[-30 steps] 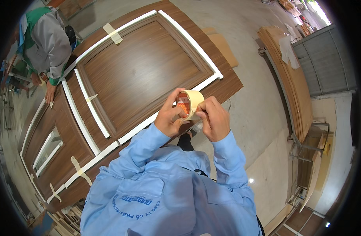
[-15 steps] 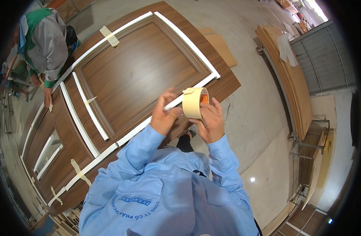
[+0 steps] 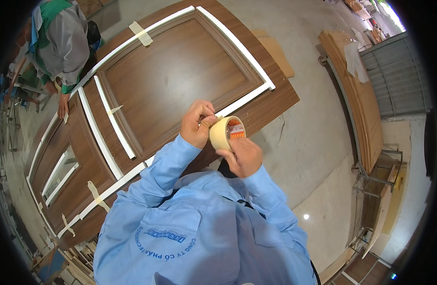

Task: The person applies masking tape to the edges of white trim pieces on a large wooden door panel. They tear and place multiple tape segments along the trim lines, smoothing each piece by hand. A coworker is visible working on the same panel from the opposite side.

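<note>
A roll of cream masking tape [image 3: 219, 135] is in my right hand [image 3: 245, 156], its fingers hooked into the core and the thumb outside. My left hand [image 3: 197, 124] is closed in a pinch at the roll's upper left edge, where the tape's loose end seems to be. Both hands hover over the near edge of a brown wood-grain door panel [image 3: 166, 80]. White strips [image 3: 237, 45] frame its raised field. Strips of tape [image 3: 141, 33] cross the far frame, and another piece of tape [image 3: 98, 195] crosses the near one.
A co-worker [image 3: 66, 45] in a grey and green jacket leans over the panel's far left, one hand on its edge. Tall brown boards [image 3: 354, 99] stand on a rack at the right. Flat cardboard [image 3: 278, 54] lies on the floor beyond the panel.
My left hand has come to the roll and pinches at its edge. The roll has moved slightly left and down, turning so its core faces me more.
</note>
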The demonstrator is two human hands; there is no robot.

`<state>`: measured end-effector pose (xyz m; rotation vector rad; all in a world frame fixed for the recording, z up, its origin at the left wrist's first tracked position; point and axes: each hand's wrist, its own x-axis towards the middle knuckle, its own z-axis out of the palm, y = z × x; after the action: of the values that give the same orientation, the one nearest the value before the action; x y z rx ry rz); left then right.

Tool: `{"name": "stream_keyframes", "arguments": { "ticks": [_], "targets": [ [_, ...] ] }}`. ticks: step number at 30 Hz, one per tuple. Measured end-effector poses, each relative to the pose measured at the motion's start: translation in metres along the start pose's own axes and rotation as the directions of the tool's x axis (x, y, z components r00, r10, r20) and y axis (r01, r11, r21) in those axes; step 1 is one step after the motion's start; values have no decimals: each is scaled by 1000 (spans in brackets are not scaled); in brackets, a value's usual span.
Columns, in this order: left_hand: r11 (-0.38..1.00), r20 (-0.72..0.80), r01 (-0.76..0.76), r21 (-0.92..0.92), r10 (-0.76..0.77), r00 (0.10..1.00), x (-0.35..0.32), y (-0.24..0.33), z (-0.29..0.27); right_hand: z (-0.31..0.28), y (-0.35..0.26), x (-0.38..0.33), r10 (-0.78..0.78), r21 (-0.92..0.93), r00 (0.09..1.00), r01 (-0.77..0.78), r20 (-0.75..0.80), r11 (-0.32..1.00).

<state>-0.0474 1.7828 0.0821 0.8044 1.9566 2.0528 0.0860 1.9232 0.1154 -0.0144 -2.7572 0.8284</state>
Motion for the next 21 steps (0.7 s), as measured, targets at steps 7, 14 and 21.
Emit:
{"name": "stream_keyframes", "arguments": {
  "ticks": [7,14,21],
  "targets": [
    [901,-121,234,-365,-295,948,-11,6,-11,6,16,-5,49,558,964,-193,263,807],
    [993,68,-80,-86,86,994,-48,17,11,36,36,-40,368,160,858,-445,359,881],
    [825,-177,495,-273,-548,817,-4,-113,-37,43,49,-54,141,722,872,-470,468,508]
  ]
}}
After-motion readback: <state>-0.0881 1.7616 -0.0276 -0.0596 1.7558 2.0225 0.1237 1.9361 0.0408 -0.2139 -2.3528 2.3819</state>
